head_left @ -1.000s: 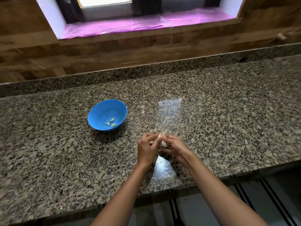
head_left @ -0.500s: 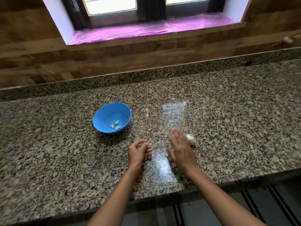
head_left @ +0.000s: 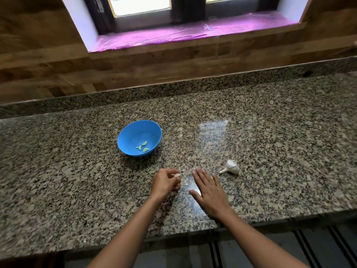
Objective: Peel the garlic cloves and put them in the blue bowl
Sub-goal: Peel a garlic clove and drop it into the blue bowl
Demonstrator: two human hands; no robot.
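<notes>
A garlic clove sits pinched in the curled fingers of the left hand, near the counter's front edge. The right hand lies flat beside it, fingers straight and spread. The garlic bulb rests just right of it (on its side). Peeled cloves lie in the blue bowl
</notes>
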